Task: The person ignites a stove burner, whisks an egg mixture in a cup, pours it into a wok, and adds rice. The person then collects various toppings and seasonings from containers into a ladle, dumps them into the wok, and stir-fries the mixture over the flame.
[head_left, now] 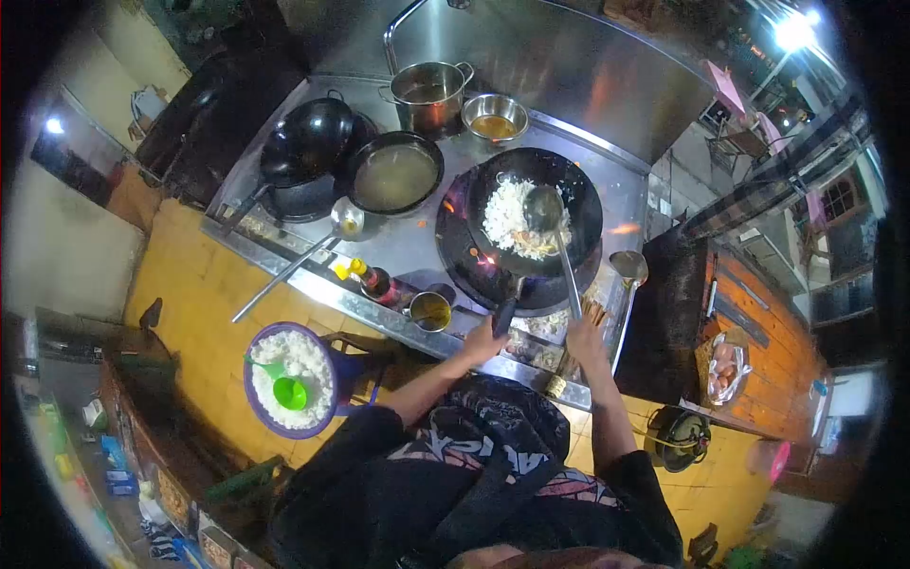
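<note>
White rice [509,211] lies in a black wok [583,223] over the burner, with small flames at its left. My left hand [483,343] is closed round the wok's dark handle. In my right hand [586,343] is the long handle of a metal ladle [542,209], whose bowl rests on the rice. Left of my left hand stand a metal cup [429,312] with yellowish contents and a dark bottle [377,284] with a yellow cap.
Behind are a steel pot [428,98], a steel bowl [495,119] and a pan of cloudy liquid [395,177]. Another ladle [282,277] crosses the stove's front edge. A purple tub [330,417] of rice stands lower left. Eggs [725,367] sit on the right counter.
</note>
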The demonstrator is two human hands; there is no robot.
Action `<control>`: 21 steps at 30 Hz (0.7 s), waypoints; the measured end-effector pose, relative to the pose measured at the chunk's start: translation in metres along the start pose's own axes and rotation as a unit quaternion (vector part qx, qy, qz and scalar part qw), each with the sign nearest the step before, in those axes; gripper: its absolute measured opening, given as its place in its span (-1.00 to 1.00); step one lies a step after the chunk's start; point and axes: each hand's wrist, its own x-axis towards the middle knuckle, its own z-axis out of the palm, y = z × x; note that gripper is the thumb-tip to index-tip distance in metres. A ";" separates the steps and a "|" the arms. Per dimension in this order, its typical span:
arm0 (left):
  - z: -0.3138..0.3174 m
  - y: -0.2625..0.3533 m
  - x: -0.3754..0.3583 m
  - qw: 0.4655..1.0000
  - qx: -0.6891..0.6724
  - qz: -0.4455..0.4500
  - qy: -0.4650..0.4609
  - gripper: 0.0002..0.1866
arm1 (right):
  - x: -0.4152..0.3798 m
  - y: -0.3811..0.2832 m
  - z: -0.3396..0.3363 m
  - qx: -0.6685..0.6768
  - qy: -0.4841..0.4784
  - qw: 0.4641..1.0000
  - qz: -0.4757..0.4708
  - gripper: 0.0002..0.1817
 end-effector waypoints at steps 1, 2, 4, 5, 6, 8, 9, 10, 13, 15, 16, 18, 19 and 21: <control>0.005 -0.007 0.012 1.000 -0.001 0.000 -0.002 -0.33 | 0.004 -0.007 -0.003 -0.001 -0.001 1.000 0.002 -0.60; 0.006 -0.011 0.024 0.995 -0.072 -0.010 -0.070 -0.40 | 0.008 -0.022 -0.007 0.015 0.035 0.999 0.011 -0.60; -0.020 0.022 0.014 0.970 -0.196 -0.040 -0.138 -0.63 | 0.025 -0.030 -0.008 0.031 0.076 0.996 0.025 -0.59; -0.020 0.023 0.016 0.969 -0.197 -0.038 -0.142 -0.63 | 0.035 -0.025 0.000 0.077 0.047 0.996 0.029 -0.58; -0.020 0.023 0.021 0.927 -0.310 -0.071 -0.198 -0.68 | 0.042 -0.020 0.001 0.121 0.020 0.992 0.032 -0.55; -0.013 0.017 0.031 0.823 -0.486 -0.107 -0.274 -0.82 | 0.040 -0.019 -0.017 0.112 0.022 0.992 0.062 -0.54; -0.010 0.013 0.035 0.823 -0.487 -0.106 -0.273 -0.82 | 0.039 -0.021 -0.023 0.107 0.020 0.990 0.092 -0.53; -0.007 0.011 0.037 0.780 -0.538 -0.110 -0.299 -0.82 | 0.028 -0.017 -0.005 0.166 0.094 0.972 0.138 -0.53; 0.017 0.021 0.031 0.786 -0.558 -0.132 -0.232 -0.81 | 0.001 -0.013 -0.031 0.089 -0.086 0.983 0.138 -0.56; 0.027 0.061 0.008 0.823 -0.511 -0.211 -0.132 -0.86 | -0.009 -0.004 -0.061 0.125 -0.208 0.965 0.102 -0.59; 0.009 0.092 -0.022 0.756 -0.602 -0.183 -0.183 -0.85 | -0.024 -0.017 -0.092 0.056 -0.175 0.980 0.078 -0.61; -0.036 0.132 -0.060 0.632 -0.692 -0.147 -0.316 -0.86 | -0.052 -0.039 -0.147 -0.061 -0.118 0.991 0.030 -0.61; -0.054 0.139 -0.069 0.609 -0.687 -0.180 -0.352 -0.86 | -0.060 -0.044 -0.165 -0.114 -0.097 0.989 0.004 -0.59; -0.060 0.122 -0.052 0.625 -0.671 -0.190 -0.350 -0.85 | -0.070 -0.049 -0.188 -0.095 -0.114 0.989 -0.009 -0.58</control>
